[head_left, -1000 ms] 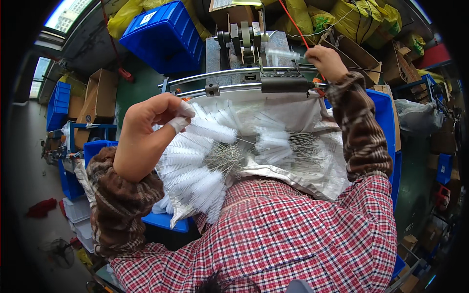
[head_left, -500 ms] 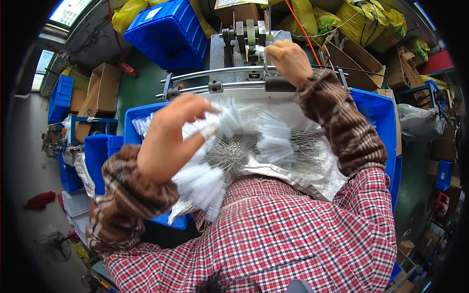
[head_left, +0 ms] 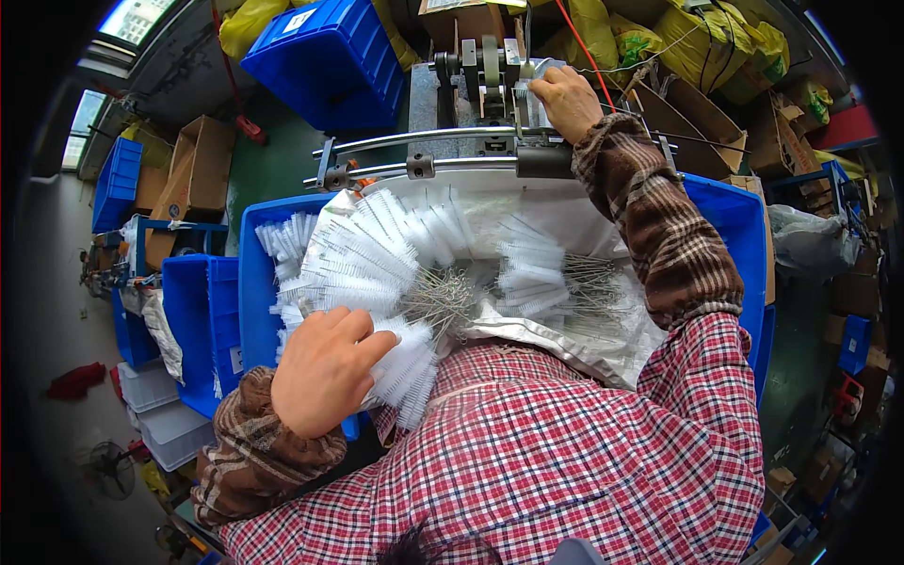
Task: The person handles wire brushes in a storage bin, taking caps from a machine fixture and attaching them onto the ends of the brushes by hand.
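Note:
My left hand (head_left: pixel 331 369) rests on the near-left edge of a pile of white-bristled wire brushes (head_left: pixel 363 250), fingers curled down. Its fingertips are hidden, so what it pinches does not show. At the far side, my right hand (head_left: pixel 567 104) is closed beside the wheel of a small bench machine (head_left: pixel 491 68). Something pale shows by its fingertips, too small to name. More brushes (head_left: pixel 529 273) lie in the middle, their twisted wire stems (head_left: pixel 438 297) pointing inward on a white sheet (head_left: pixel 518 193).
A blue bin (head_left: pixel 730 235) surrounds the sheet, with metal rails (head_left: pixel 386 141) along its far side. Another blue bin (head_left: pixel 325 66) stands far left, and a blue crate (head_left: pixel 202 320) at left. Cardboard boxes (head_left: pixel 692 118) and yellow sacks (head_left: pixel 697 47) fill the far right.
My left hand has come down and nearer, from open above the brushes to curled on them. My right hand has shifted slightly right, away from the wheel.

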The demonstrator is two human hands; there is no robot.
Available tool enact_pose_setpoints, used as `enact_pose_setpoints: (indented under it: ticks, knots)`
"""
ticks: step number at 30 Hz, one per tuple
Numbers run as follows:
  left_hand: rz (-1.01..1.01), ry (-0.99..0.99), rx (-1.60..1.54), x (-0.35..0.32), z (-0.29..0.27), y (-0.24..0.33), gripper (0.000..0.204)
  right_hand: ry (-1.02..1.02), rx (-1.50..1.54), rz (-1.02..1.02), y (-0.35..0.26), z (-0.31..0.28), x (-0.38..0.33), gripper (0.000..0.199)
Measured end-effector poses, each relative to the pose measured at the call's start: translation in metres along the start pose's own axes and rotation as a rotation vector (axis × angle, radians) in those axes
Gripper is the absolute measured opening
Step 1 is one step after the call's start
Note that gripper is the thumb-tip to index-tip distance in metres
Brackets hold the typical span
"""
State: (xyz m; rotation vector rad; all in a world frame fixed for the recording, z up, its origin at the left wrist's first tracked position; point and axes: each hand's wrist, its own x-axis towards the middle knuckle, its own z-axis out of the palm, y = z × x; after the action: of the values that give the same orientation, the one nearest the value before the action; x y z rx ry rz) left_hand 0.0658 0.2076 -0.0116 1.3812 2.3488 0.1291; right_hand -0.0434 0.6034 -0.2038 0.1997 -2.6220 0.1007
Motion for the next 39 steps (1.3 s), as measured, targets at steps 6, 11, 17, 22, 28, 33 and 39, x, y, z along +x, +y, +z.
enact_pose_setpoints:
  ticks: [6, 11, 17, 22, 28, 33, 39]
  knots:
    - [0.013, 0.101, 0.096, -0.001, 0.015, -0.004, 0.031, -0.039, 0.158, -0.004, 0.01, -0.004, -0.007, 0.027]
    - [-0.04, 0.17, 0.044, -0.006, 0.005, -0.005, 0.023, -0.038, -0.194, 0.198, 0.002, -0.041, -0.038, 0.043]
    - [-0.061, 0.277, 0.01, -0.013, -0.046, 0.002, 0.017, -0.024, -0.13, 0.251, 0.002, -0.026, -0.044, 0.033]
    - [-0.127, 0.407, -0.002, -0.032, -0.075, 0.009, 0.02, 0.0, -0.066, 0.217, -0.034, -0.016, -0.017, 0.025]
    - [-0.031, 0.411, -0.094, 0.0, -0.066, 0.002, 0.019, -0.005, -0.088, 0.224, -0.06, -0.005, -0.002, 0.024]
    - [-0.052, 0.376, -0.117, 0.012, -0.068, 0.006, 0.019, 0.007, -0.066, 0.248, -0.049, -0.013, -0.009, 0.024]
    - [-0.093, 0.341, -0.206, 0.024, -0.061, -0.002, 0.017, 0.028, -0.056, 0.265, -0.001, -0.025, -0.032, 0.021]
